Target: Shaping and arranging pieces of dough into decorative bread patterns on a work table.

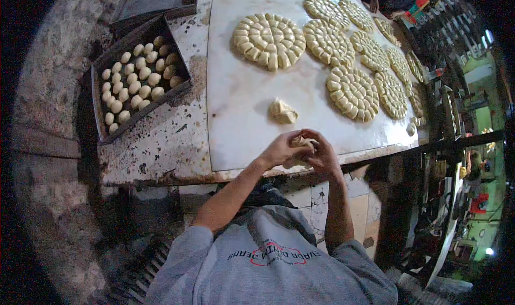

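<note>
A piece of pale dough [304, 142] is held between both hands just above the near edge of a white tabletop [241, 122]. It is cupped from the left side by the left hand [279, 150] and from the right side by the right hand [326, 159]; the fingers of both are curled narrowly around it, with their tips brought close together at the far side. The dough is largely hidden by the fingers, so its full shape cannot be told, though some of it is seen between the hands and some below them. A loose, folded dough lump [282, 112] is set on the tabletop just beyond the hands, slightly to the left and touched by neither. Large dough rounds [352, 93], each scored into rings of small segments, are spread across the far and right parts of the tabletop. At the left, a dark tray [147, 113] is filled with small dough balls [134, 87], and farther off another dark tray [155, 7] is placed behind it. A grey T-shirt [268, 275] is worn by the person, whose forearms are bare.
</note>
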### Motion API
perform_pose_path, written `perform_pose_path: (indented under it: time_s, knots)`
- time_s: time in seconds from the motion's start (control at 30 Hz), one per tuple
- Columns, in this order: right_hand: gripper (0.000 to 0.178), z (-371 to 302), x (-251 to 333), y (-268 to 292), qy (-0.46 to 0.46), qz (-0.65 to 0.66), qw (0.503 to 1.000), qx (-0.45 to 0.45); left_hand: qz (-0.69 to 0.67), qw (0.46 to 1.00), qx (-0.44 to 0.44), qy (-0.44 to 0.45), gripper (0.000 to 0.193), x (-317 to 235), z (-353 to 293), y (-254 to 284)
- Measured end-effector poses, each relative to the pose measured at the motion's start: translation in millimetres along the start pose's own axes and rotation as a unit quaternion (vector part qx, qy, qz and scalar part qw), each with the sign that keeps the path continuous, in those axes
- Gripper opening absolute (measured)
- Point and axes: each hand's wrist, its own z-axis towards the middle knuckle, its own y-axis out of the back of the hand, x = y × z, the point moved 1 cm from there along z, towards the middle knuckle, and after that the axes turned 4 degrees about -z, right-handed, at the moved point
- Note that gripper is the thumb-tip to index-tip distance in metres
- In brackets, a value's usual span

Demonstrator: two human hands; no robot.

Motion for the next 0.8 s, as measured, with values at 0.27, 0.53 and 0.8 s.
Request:
perform_pose_path:
  time_s: [0.27,0.53,0.8]
  knots:
    - [0.021,14.1,-68.6,35.5,-0.024,-0.012,0.996,-0.090,0.220,0.955,-0.195,0.036,0.022,24.6,-47.7,56.4]
    - [0.033,29.5,-143.8,127.4,0.099,-0.553,0.816,-0.134,0.704,0.602,-0.360,-0.112,0.021,42.9,-63.0,103.9]
    - [0.022,78.5,-140.4,61.3,0.135,-0.526,0.826,-0.147,0.640,0.637,-0.427,-0.046,0.008,78.8,15.3,21.4]
